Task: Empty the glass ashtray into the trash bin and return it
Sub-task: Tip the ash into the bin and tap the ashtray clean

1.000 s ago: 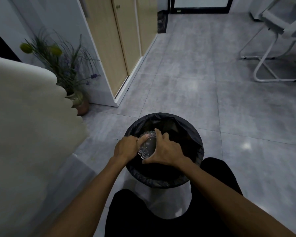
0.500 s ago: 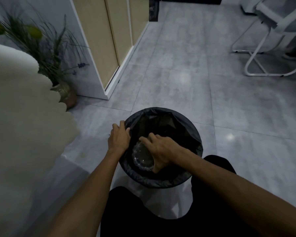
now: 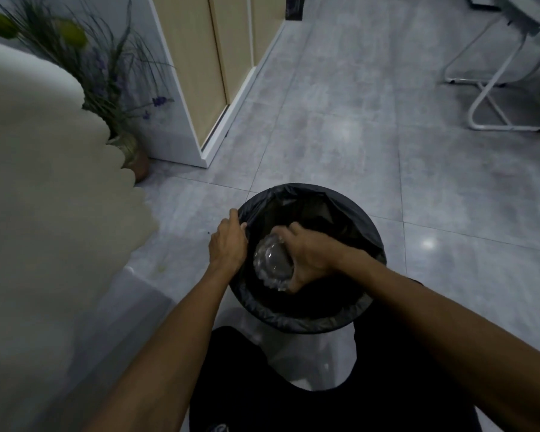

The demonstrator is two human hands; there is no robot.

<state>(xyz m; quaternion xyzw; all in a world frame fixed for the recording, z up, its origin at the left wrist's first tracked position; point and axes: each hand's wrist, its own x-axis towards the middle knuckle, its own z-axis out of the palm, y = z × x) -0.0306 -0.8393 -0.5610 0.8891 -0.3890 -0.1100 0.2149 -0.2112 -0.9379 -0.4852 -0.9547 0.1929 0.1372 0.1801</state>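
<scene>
The round trash bin [image 3: 368,241], lined with a black bag, stands on the floor between my knees. My right hand [image 3: 309,254] grips the clear glass ashtray [image 3: 272,263] and holds it tipped on its side inside the bin's mouth, its ribbed underside turned toward me. My left hand [image 3: 228,241] rests on the bin's left rim with its fingers curled over the bag's edge. The bin's bottom is dark, so I cannot see what lies in it.
A cream cushioned seat [image 3: 38,188] fills the left side. A potted plant [image 3: 116,88] stands behind it beside a wooden cabinet [image 3: 212,67]. A white chair frame [image 3: 496,98] stands at the far right on the grey tiled floor [image 3: 356,120].
My left hand let go of the ashtray and moved to the bin's left rim. My right hand lowered the ashtray into the bin's mouth and tipped it.
</scene>
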